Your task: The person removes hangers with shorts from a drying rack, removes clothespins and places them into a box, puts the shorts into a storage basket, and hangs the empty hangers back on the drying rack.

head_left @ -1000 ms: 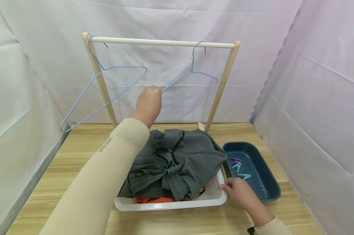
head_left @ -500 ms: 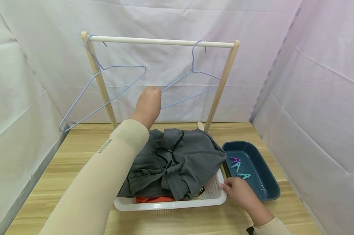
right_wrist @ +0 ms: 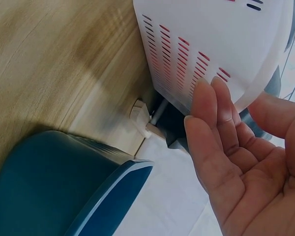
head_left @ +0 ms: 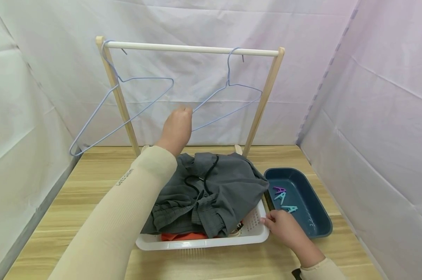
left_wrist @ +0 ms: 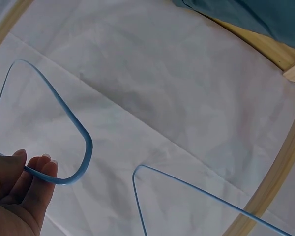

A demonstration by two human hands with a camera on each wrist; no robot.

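Note:
My left hand (head_left: 177, 128) pinches the left corner of the right-hand blue wire hanger (head_left: 228, 72), whose hook stays over the white rail (head_left: 189, 48). In the left wrist view, thumb and fingertips close on the hanger wire (left_wrist: 90, 147) by its rounded corner. My right hand (head_left: 284, 227) grips the right rim of a white plastic basket (head_left: 203, 244), thumb over the edge and fingers against the slotted outer wall (right_wrist: 187, 54). Dark grey drawstring shorts (head_left: 228, 198) are heaped in the basket, with orange fabric (head_left: 184, 236) showing underneath. A second blue hanger (head_left: 144, 78) hangs at the rail's left end.
The rack's wooden legs (head_left: 263, 105) stand behind the basket. To the right, a dark blue tray (head_left: 312, 206) holds a purple clothespin (head_left: 279, 190) and two light blue clothespins (head_left: 289, 209). White cloth (head_left: 382, 116) encloses the wooden table (head_left: 46, 225).
My left hand has dropped slightly with the hanger corner. That hanger has turned a little, bringing its right corner into view by the rack leg. The right hand keeps its hold on the basket.

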